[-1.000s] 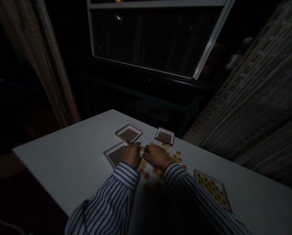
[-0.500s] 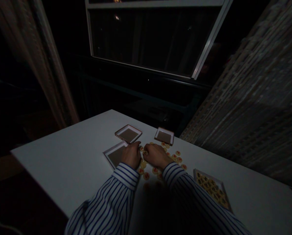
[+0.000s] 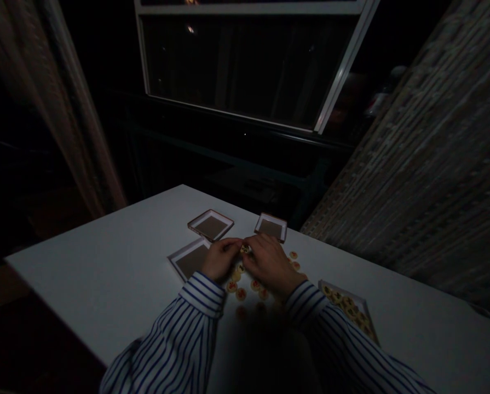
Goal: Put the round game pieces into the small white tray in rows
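My left hand [image 3: 222,258] and my right hand [image 3: 270,262] meet over the white table, fingertips nearly touching. A round xiangqi piece [image 3: 245,249] with a dark character shows between them, pinched at the fingertips of both hands; the dim light blurs the exact grip. Below the hands lie several pale, round pieces, among them one with a red mark [image 3: 240,294] and one with a dark mark [image 3: 241,268]. More red-marked pieces [image 3: 293,255] lie beyond my right hand, which covers part of the group.
A shallow tray [image 3: 174,261] lies beside my left hand. Two more trays, one at the back left [image 3: 191,225] and one at the back right [image 3: 284,232], stand near the far edge. Another tray [image 3: 368,312], filled with dark-marked pieces, is by my right forearm. A string curtain [image 3: 413,180] hangs at right.
My right hand has shifted left and its fingers now reach over toward my left fingertips. A dark-marked piece now shows between the hands. The view has turned slightly.
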A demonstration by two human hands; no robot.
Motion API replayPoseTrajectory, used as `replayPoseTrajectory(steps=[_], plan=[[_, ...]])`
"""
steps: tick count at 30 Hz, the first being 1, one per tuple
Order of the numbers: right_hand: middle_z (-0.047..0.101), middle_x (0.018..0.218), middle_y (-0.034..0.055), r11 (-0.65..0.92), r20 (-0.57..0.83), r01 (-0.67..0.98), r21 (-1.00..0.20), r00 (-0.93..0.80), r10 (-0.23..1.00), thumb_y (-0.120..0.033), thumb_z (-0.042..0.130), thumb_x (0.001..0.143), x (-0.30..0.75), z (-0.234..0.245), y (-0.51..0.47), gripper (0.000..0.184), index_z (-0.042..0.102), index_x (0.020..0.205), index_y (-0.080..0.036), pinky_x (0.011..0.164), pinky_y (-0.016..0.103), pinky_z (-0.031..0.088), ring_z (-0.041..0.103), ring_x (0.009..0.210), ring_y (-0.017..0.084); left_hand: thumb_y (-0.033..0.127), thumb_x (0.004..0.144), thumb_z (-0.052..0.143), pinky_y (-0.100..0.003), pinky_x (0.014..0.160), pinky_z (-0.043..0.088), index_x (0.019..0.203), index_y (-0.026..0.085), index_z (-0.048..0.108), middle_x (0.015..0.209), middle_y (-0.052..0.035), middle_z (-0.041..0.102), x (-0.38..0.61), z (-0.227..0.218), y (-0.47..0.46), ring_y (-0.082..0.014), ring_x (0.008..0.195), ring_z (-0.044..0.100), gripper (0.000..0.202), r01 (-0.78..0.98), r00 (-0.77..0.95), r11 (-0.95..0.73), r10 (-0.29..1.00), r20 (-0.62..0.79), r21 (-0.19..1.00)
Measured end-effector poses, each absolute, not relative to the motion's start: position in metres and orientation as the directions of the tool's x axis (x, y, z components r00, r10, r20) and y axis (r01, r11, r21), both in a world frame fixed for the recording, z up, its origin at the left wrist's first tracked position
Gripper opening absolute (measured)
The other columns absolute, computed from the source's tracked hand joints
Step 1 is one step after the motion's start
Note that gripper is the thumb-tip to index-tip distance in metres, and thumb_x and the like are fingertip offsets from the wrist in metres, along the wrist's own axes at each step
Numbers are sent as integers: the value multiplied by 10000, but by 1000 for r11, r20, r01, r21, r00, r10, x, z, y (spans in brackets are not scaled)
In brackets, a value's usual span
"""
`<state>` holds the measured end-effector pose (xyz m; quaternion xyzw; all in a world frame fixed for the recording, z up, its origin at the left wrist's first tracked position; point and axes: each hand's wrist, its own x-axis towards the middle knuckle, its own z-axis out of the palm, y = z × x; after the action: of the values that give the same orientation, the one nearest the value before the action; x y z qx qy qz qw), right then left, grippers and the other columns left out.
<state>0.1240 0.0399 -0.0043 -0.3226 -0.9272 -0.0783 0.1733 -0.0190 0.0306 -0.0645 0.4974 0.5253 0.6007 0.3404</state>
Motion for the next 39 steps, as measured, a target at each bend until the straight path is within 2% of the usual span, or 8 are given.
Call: replayPoseTrajectory(steps=[3,6,12,16,24,29,34,39], plan=[[600,938,81,793,398,609,2,-728,558,-264,453,835,129,-5,38,210,541,994,-159,805,330,320,485,929,208,386,688,606,-290,709,483,876,101,652,807,-87,689,-17,-64,28,-161,718,622,344,-107,-174,-157,975,137,982],[605,942,80,802,435,594,-64,-707,558,-268,481,825,134,-8,38,220,549,1006,-163,814,343,331,496,928,208,380,645,656,-267,672,468,870,95,657,782,-86,686,-14,-61,26,-147,672,607,363,-201,-150,-120,985,91,972],[611,951,47,764,475,554,-330,-602,642,-264,564,764,146,-6,37,248,568,1002,-196,833,338,369,525,923,186,363,600,698,-242,622,446,841,101,671,721,-67,679,-7,-56,23,-131,619,590,357,-267,-135,-90,989,55,960],[619,941,41,684,437,525,-507,-527,729,-268,549,763,162,-3,34,211,584,958,-195,788,307,412,551,873,164,370,593,706,-243,618,450,843,115,665,694,-50,677,-4,-57,21,-129,606,594,360,-291,-164,-81,986,33,953],[631,842,20,545,344,439,-714,-458,820,-249,505,763,190,-6,32,182,594,906,-179,683,255,442,574,756,131,377,572,717,-245,609,463,827,126,671,660,-39,679,10,-52,16,-130,583,603,361,-233,-163,-70,986,32,970],[626,762,8,480,282,400,-781,-459,842,-257,493,772,200,-7,25,192,588,914,-169,595,229,435,566,661,114,400,565,713,-258,632,483,829,120,674,695,-48,688,18,-50,13,-141,608,611,387,-156,-157,-69,987,44,985],[634,810,22,478,284,422,-771,-443,850,-264,497,773,212,-7,19,209,603,930,-175,651,250,443,576,719,129,389,564,712,-286,690,502,789,128,685,750,-56,698,28,-40,9,-166,682,631,345,-123,-136,-103,987,86,987],[620,827,31,427,264,396,-813,-404,876,-286,498,773,225,-8,13,216,605,917,-167,651,254,452,573,739,136,348,587,699,-296,682,519,774,139,676,759,-54,699,42,-30,6,-177,695,642,281,-117,-64,-113,992,106,987]])
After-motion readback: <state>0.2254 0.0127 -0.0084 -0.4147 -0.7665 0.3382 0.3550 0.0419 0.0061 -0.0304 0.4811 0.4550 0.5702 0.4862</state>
